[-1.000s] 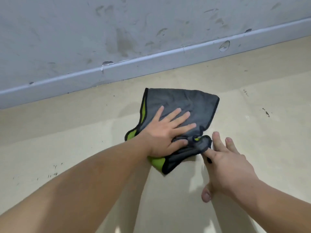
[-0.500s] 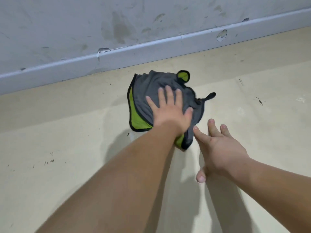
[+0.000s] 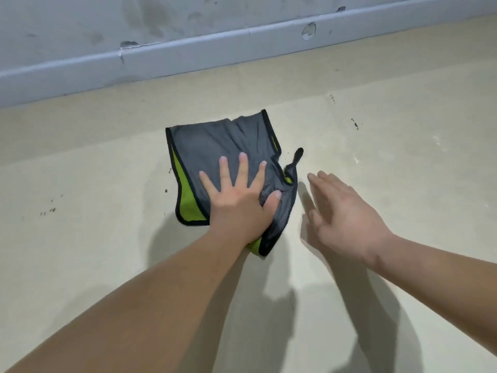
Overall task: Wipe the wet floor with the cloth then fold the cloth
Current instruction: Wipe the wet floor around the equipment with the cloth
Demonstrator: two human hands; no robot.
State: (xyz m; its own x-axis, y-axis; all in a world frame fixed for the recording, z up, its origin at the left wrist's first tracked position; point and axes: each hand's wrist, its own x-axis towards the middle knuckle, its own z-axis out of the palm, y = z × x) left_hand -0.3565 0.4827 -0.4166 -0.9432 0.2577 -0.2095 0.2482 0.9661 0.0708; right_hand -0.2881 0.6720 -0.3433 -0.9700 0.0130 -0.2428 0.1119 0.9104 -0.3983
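Head view: the cloth (image 3: 215,146) – grey, black-edged, its green underside showing at the left and near borders – lies crumpled on the beige floor (image 3: 107,238), a short way out from the skirting board (image 3: 188,55). The left hand (image 3: 239,203) lies flat on the cloth's near half, fingers spread and straight, the thumb bunching a ridge of fabric beside it. The right hand (image 3: 347,211) is just beside the cloth's right edge, fingers extended and relaxed, holding nothing; motion blur hides whether it touches the floor. The step in hand appears to be wiping. To do it well, keep the palm flat with even downward pressure, stroke in overlapping passes, and flatten the bunched fabric so the full face meets the floor; keep the hanging loop (image 3: 295,157) from dragging under the cloth. No wet patch can be made out. Against the frame half a second earlier, the cloth sits farther from the skirting board and lies flatter – the upturned green corner at its far edge is gone – and the right hand has shifted outward, away from the cloth.
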